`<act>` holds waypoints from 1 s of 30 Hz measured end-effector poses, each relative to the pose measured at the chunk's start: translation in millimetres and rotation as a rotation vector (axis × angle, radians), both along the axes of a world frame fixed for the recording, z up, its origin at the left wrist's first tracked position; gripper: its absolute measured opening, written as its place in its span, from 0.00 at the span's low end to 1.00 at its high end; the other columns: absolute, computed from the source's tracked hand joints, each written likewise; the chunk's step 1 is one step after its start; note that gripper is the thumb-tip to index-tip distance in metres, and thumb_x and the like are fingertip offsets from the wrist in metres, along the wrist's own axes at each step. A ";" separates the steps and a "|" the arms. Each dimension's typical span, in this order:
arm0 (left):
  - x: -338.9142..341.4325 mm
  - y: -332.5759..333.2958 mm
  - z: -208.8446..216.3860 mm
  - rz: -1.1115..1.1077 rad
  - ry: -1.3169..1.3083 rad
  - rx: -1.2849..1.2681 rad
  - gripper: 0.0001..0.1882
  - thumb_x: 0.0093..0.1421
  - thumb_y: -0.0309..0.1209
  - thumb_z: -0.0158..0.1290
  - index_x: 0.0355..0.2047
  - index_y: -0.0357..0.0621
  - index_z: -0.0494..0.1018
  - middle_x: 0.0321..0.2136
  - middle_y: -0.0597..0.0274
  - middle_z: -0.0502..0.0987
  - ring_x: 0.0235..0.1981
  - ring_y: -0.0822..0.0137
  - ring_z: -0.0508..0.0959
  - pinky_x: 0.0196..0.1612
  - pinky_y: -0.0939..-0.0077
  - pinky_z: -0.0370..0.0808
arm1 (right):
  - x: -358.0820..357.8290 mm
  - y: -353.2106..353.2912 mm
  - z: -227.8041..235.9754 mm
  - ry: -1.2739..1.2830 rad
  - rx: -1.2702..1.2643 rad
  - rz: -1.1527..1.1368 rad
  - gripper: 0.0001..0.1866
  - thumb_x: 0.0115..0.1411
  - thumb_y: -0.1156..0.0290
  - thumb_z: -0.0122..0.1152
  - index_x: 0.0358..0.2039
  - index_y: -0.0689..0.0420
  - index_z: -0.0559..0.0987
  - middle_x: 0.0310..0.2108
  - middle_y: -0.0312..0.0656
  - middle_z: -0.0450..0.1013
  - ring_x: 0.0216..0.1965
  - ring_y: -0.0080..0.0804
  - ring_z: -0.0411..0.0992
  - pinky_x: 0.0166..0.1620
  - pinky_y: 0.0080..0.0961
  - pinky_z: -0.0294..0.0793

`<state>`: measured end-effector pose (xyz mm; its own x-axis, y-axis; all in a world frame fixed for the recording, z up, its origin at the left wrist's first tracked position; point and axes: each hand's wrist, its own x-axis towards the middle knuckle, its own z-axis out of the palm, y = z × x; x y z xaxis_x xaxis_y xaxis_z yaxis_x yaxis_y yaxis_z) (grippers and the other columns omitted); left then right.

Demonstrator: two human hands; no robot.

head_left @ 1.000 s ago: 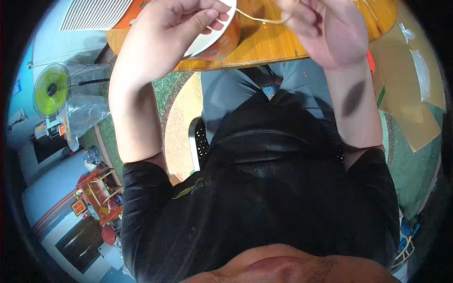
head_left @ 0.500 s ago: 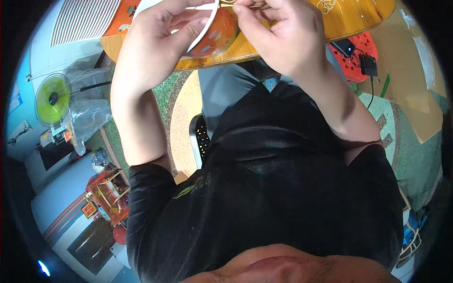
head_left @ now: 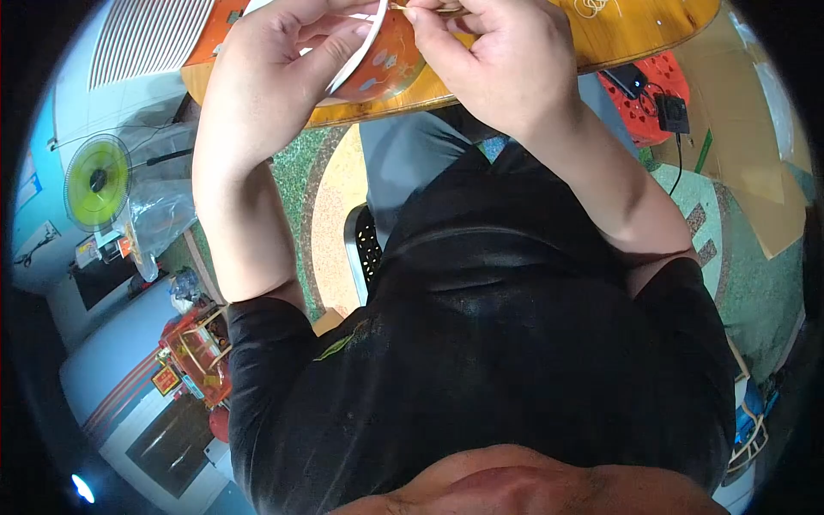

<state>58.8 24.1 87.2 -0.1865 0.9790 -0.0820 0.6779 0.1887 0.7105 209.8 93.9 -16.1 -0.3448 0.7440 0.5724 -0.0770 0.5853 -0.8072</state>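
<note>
Cup (head_left: 378,60): orange, white-rimmed, tilted | left hand (head_left: 275,86) fingers wrapped round it | right hand (head_left: 506,69) fingers pinching thin strand (head_left: 429,9)

An orange paper cup (head_left: 382,60) with a white rim sits tilted in the left hand (head_left: 275,77), its mouth turned toward that hand's palm, fingers curled round the rim. Just beside it, the right hand (head_left: 502,69) pinches a thin pale rubber band (head_left: 429,9) at the cup's upper edge, between both hands.
</note>
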 end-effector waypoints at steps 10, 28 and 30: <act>3.1 4.5 7.8 0.006 0.177 -0.036 0.12 0.64 0.20 0.60 0.48 0.30 0.79 0.38 0.56 0.84 0.40 0.72 0.82 0.44 0.75 0.79 | -5.1 2.3 -3.0 0.003 -0.033 -0.001 0.03 0.61 0.79 0.64 0.34 0.63 0.77 0.27 0.45 0.77 0.25 0.35 0.76 0.31 0.29 0.74; -1.2 12.6 -12.1 -0.460 0.216 0.708 0.13 0.48 0.17 0.65 0.36 0.37 0.82 0.28 0.57 0.76 0.30 0.60 0.78 0.32 0.70 0.73 | 19.2 2.8 17.7 0.185 -0.350 0.372 0.02 0.65 0.84 0.62 0.37 0.66 0.77 0.30 0.36 0.77 0.31 0.15 0.74 0.34 0.15 0.72; 3.3 3.4 4.7 -0.384 0.623 0.429 0.12 0.48 0.16 0.65 0.35 0.37 0.83 0.28 0.57 0.77 0.30 0.61 0.79 0.32 0.70 0.73 | 19.5 2.9 17.8 0.192 -0.355 0.371 0.02 0.65 0.84 0.62 0.37 0.66 0.78 0.30 0.37 0.77 0.31 0.16 0.75 0.34 0.16 0.73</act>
